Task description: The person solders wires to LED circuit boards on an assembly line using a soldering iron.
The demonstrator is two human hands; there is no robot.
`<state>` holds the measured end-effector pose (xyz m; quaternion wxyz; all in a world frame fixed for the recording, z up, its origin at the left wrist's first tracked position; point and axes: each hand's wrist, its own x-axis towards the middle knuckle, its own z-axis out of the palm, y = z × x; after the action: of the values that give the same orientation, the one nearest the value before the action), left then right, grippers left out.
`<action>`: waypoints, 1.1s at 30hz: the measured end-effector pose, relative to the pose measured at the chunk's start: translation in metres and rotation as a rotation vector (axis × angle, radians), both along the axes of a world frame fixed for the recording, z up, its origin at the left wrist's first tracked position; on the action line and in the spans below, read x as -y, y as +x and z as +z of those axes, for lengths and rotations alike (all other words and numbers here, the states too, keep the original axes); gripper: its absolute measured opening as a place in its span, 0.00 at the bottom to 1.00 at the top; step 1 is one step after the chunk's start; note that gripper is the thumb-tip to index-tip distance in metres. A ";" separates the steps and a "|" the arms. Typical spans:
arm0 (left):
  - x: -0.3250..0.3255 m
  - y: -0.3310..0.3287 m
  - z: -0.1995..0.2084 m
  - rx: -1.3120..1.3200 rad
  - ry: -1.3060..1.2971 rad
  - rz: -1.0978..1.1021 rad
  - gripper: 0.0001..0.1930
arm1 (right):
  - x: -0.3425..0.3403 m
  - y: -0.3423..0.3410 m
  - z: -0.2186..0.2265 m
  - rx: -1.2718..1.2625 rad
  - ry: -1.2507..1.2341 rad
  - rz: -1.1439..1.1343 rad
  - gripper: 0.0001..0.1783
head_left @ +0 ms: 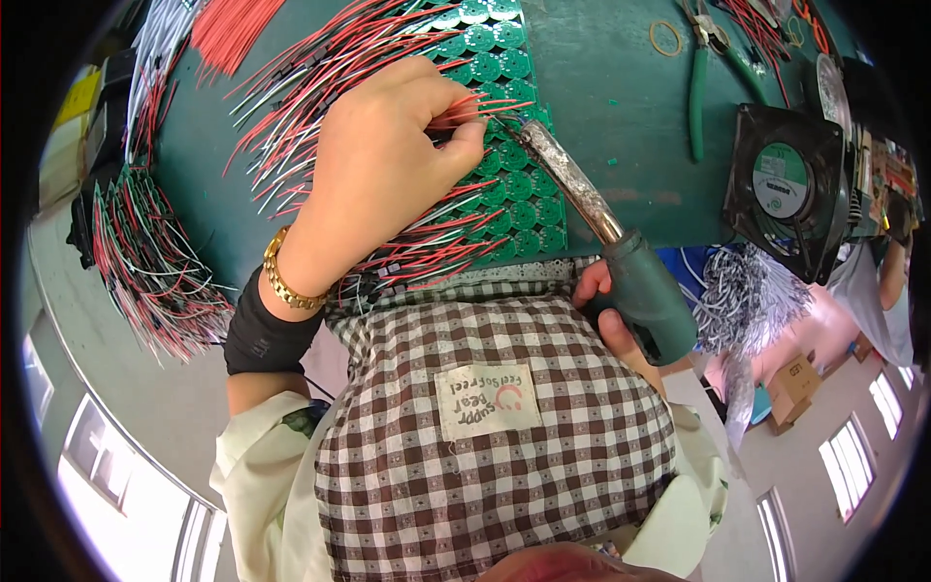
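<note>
My left hand [388, 155] reaches over a panel of small round green circuit boards [525, 213], thumb and forefinger pinched on thin red wires [499, 104]. My right hand [622, 338] is wrapped around the dark green handle of a soldering iron [648, 291]; the handle hides part of its fingers. The iron's metal barrel slants up and left, its tip at the boards close to the pinched wire ends. Rows of red, black and white wires [427, 242] lie across the panel's left part. Whether the tip touches a joint is too small to tell.
A black fan [784, 189] stands at the right. Green-handled pliers [698, 97] and a rubber band [665, 38] lie at the far right. Wire bundles [155, 262] hang at the left edge, with loose red wires [233, 31] farther back. White wire bundles [747, 296] are below the fan.
</note>
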<state>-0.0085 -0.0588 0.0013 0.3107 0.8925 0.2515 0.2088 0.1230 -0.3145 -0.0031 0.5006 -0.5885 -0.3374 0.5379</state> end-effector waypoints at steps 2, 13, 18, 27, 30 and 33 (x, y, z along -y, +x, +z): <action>0.000 0.000 0.000 -0.001 0.002 0.001 0.03 | 0.002 0.000 -0.001 0.054 -0.024 0.011 0.20; -0.001 0.001 0.002 -0.011 -0.035 -0.004 0.03 | 0.005 -0.005 -0.036 0.753 0.081 -0.181 0.09; -0.001 0.000 0.002 0.005 -0.034 -0.006 0.03 | 0.005 -0.005 -0.023 0.743 0.027 -0.080 0.10; -0.002 -0.001 0.006 -0.072 0.000 0.002 0.03 | 0.001 -0.008 -0.028 0.579 -0.011 -0.172 0.12; -0.002 -0.001 0.004 -0.068 -0.001 0.007 0.03 | -0.002 -0.001 -0.028 0.764 0.083 -0.093 0.13; -0.002 -0.002 0.001 -0.047 -0.013 0.015 0.03 | -0.002 0.001 -0.030 0.819 0.059 -0.041 0.13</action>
<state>-0.0100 -0.0571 0.0024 0.3088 0.8934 0.2666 0.1883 0.1239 -0.3121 -0.0330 0.3522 -0.7460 -0.5120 0.2393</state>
